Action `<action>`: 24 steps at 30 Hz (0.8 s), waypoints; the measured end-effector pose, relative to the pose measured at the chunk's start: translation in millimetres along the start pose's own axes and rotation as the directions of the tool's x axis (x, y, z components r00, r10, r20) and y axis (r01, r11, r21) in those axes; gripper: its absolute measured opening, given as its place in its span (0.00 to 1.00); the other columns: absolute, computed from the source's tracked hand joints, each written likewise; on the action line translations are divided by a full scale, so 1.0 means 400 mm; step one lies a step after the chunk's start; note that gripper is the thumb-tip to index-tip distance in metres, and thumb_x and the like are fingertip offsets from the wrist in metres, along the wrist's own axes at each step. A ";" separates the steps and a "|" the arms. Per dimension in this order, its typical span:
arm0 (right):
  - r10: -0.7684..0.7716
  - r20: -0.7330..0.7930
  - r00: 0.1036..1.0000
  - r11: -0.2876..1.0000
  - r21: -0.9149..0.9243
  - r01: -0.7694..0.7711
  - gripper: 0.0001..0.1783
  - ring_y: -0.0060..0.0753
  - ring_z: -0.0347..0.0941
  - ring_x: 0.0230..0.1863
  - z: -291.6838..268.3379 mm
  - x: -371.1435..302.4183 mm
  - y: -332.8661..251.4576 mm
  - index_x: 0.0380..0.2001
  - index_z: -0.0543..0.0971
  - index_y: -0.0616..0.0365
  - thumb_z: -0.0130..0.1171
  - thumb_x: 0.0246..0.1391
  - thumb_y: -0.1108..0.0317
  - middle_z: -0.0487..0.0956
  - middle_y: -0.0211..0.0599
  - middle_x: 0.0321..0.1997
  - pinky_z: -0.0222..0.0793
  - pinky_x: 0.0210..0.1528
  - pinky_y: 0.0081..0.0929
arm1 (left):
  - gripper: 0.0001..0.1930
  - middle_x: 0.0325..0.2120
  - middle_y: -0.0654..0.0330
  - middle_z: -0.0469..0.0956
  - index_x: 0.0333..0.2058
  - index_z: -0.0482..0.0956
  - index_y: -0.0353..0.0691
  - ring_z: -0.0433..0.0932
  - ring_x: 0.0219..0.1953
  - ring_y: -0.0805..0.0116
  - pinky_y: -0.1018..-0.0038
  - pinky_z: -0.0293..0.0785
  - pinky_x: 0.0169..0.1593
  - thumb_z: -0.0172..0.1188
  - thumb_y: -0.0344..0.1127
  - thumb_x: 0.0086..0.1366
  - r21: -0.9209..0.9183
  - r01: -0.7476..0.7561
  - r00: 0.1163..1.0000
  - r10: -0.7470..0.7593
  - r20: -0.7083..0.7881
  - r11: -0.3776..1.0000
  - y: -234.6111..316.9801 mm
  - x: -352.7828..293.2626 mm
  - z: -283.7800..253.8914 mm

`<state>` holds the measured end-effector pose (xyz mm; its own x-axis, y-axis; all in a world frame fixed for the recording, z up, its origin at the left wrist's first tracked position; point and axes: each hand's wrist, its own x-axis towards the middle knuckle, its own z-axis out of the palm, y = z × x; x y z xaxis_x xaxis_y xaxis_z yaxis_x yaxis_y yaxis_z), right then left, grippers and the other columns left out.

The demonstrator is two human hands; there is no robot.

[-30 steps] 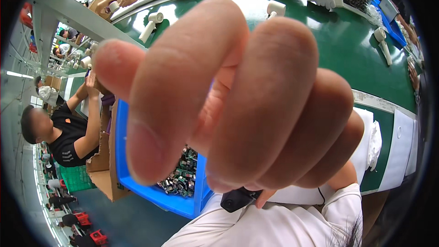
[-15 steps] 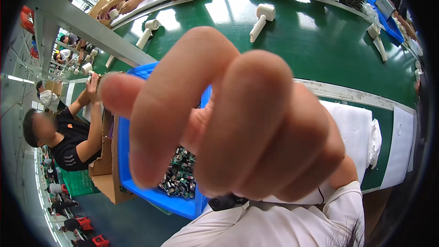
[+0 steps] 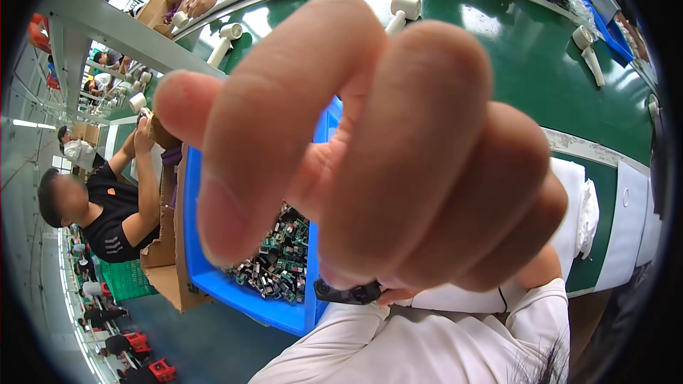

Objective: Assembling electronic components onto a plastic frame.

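My right hand (image 3: pixel 413 163) is raised very close to the camera and fills the middle of the view. Its fingers are curled toward the palm, and one fingertip juts out at the left. Through the gap beside the bent forefinger only bare skin shows, with nothing held there. Low in the middle, a small black device (image 3: pixel 347 292) sits by the end of my left sleeve. A sliver of my left hand (image 3: pixel 395 296) shows beside it; the rest is hidden behind the right hand. Left of the raised hand stands a blue bin (image 3: pixel 245 309) of small green-and-silver electronic parts (image 3: pixel 281 256).
A green conveyor belt (image 3: pixel 512 64) carries white hair-dryer-shaped housings (image 3: pixel 585 46). White foam sheeting (image 3: pixel 569 171) lies at the right. A cardboard box (image 3: pixel 174 270) stands beside the bin, and a co-worker in black (image 3: pixel 117 213) is at work beyond it.
My right hand has shifted up and slightly right, still curled, and appears larger. More of the parts in the blue bin show below it. A sliver of my left hand has come into view.
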<state>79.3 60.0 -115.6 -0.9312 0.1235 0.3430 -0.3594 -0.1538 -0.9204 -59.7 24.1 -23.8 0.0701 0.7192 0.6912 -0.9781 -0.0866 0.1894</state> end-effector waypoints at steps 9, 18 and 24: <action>0.166 -0.010 0.986 0.970 -0.176 -0.165 0.27 0.48 0.76 0.41 0.007 0.006 0.001 0.40 0.79 0.59 0.79 0.42 0.55 0.82 0.41 0.39 0.72 0.46 0.38 | 0.06 0.16 0.62 0.72 0.25 0.81 0.42 0.65 0.15 0.68 0.72 0.62 0.19 0.60 0.24 0.59 -0.104 -0.104 0.989 0.114 0.098 0.989 -0.009 0.030 -0.062; -0.029 -0.094 0.995 0.926 -0.378 -0.009 0.33 0.47 0.76 0.43 0.016 0.010 -0.009 0.45 0.79 0.59 0.81 0.38 0.54 0.81 0.44 0.42 0.72 0.48 0.36 | 0.06 0.18 0.63 0.73 0.25 0.81 0.43 0.67 0.16 0.69 0.72 0.65 0.21 0.60 0.28 0.61 0.088 -0.003 0.999 -0.001 0.046 0.996 0.027 0.027 -0.044; 0.196 0.010 0.980 0.972 -0.130 -0.193 0.34 0.38 0.77 0.49 -0.005 -0.010 -0.025 0.48 0.79 0.59 0.82 0.37 0.59 0.80 0.41 0.46 0.72 0.51 0.32 | 0.07 0.19 0.63 0.73 0.27 0.81 0.45 0.69 0.18 0.70 0.73 0.66 0.22 0.58 0.34 0.65 0.017 -0.193 0.980 0.192 0.058 0.981 -0.054 0.028 -0.043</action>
<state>86.6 63.2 -108.2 -0.9842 0.0806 0.1576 -0.1616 -0.0456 -0.9858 -41.2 45.6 -32.1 -0.1077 0.6483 0.7537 -0.9696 -0.2360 0.0644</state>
